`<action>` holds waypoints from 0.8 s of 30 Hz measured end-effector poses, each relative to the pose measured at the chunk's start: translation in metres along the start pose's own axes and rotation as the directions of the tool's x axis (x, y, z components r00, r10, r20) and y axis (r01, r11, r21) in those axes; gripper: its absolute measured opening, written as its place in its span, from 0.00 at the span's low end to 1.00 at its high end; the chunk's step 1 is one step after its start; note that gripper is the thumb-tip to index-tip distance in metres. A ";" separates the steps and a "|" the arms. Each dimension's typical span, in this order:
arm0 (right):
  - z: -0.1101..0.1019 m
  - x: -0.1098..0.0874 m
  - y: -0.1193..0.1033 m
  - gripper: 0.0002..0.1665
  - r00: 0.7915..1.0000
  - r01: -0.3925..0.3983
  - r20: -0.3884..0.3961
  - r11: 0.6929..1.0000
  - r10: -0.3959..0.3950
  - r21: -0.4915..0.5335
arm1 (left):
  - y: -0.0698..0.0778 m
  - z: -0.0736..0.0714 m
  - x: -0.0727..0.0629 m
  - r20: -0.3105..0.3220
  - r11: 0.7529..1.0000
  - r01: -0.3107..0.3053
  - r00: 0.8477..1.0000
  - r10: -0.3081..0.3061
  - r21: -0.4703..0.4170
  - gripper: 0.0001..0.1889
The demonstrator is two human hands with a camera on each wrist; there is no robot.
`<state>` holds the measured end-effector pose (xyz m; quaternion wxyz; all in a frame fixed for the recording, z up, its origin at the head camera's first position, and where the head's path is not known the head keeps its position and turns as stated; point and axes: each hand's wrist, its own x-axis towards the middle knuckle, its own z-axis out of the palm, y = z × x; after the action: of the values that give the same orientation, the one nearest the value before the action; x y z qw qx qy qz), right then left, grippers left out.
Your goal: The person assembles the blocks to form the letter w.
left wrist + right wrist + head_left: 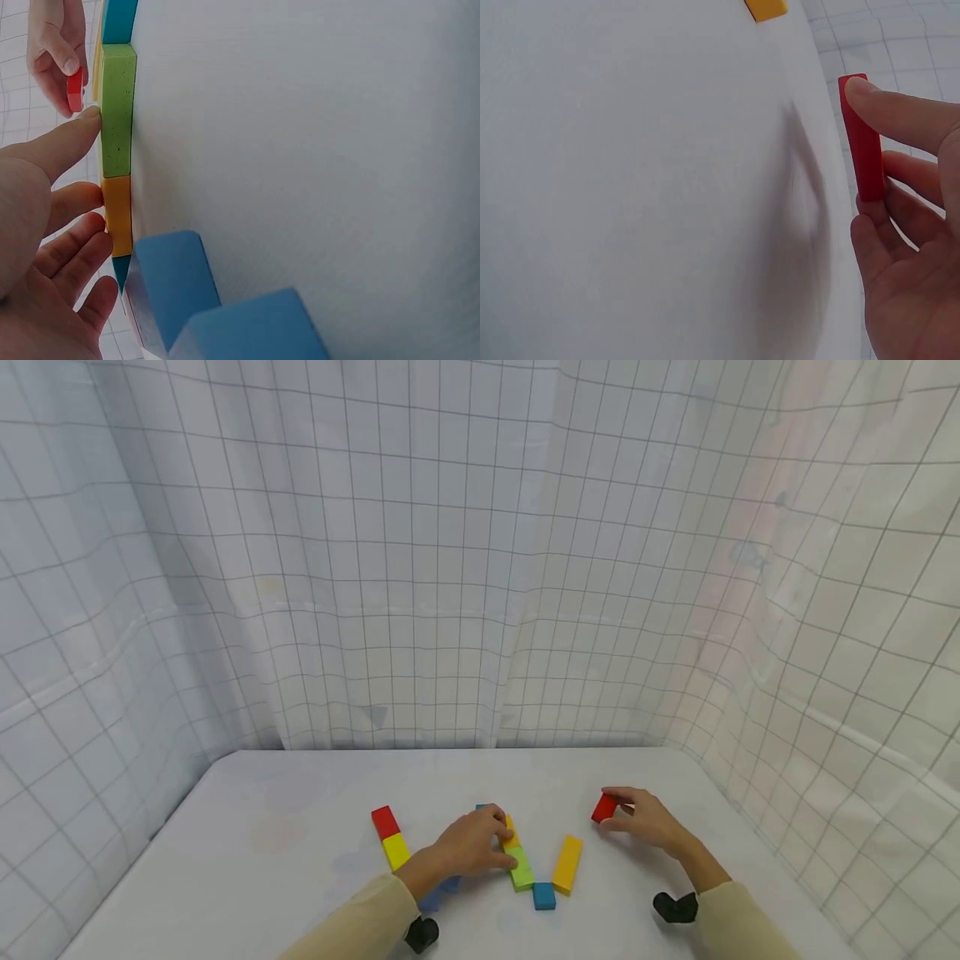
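My right hand (pixel 647 820) pinches a red block (pixel 604 808) between thumb and fingertips, at the right of the table. In the right wrist view the thumb lies at one end of the red block (pixel 863 142) and fingers at the other. My left hand (pixel 468 845) rests beside a slanted row of blocks, fingers loosely spread. Its thumb is at the light green block (pixel 117 112) and its fingertips are at the orange block (pixel 118 217). A blue block (pixel 544 896) stands at the row's near end, touching a yellow-orange block (pixel 567 865) that slants up to the right.
Left of my left hand, a red block (pixel 386 822) and a yellow block (pixel 397 852) form another slanted line. Blue blocks (pixel 176 281) lie partly hidden under my left wrist. The white table (pixel 300 793) is bounded by gridded white curtains (pixel 420 568).
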<state>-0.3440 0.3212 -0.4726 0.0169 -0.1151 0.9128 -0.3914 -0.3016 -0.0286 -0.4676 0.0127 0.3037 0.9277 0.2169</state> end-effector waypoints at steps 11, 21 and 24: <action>0.021 0.009 -0.014 0.37 0.987 -0.003 0.158 0.999 -0.005 0.053 | -0.003 0.003 0.001 0.003 1.000 -0.001 1.000 0.001 0.007 0.26; 0.029 0.011 -0.015 0.37 0.983 -0.050 0.177 0.997 0.040 0.052 | 0.000 0.000 -0.002 0.002 0.999 0.028 1.000 -0.028 -0.042 0.25; 0.030 0.010 -0.016 0.36 0.984 -0.056 0.172 0.997 0.045 0.061 | -0.001 0.000 -0.002 0.001 0.999 0.028 1.000 -0.028 -0.040 0.25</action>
<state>-0.3474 0.2870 -0.4818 0.1085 -0.1241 0.8975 -0.4091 -0.2999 -0.0303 -0.4682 0.0220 0.2906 0.9273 0.2351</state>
